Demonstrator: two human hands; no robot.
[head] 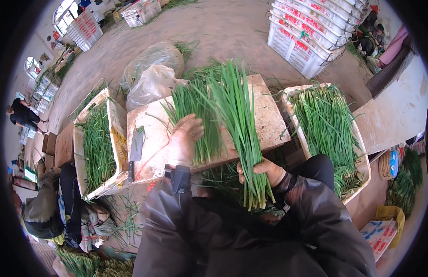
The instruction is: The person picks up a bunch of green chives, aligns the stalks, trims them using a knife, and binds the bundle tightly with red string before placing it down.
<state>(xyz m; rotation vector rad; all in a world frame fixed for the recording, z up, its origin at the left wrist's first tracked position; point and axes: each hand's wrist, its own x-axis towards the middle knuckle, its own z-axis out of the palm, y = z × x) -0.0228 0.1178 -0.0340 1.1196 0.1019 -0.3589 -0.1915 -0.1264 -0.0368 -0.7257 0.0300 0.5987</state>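
Note:
My right hand (260, 171), in a thin glove, grips a bundle of long green garlic chives (240, 117) near its pale stem ends, leaves pointing away from me. Beside it my left hand (185, 138), gloved and slightly blurred, has its fingers spread at the edge of a second pile of chives (203, 128) on the worn board (266, 114); no bundle is in its grasp. A cleaver (137, 145) with a dark handle lies on the board's left part. Red string (153, 154) runs between the cleaver and my left hand.
White crates of chives flank the board, one at left (119, 128) and one at right (364, 162). Clear plastic bags (153, 85) lie beyond it. Stacked white crates (297, 45) stand at the upper right. A person (44, 204) sits close on the left; others are farther off.

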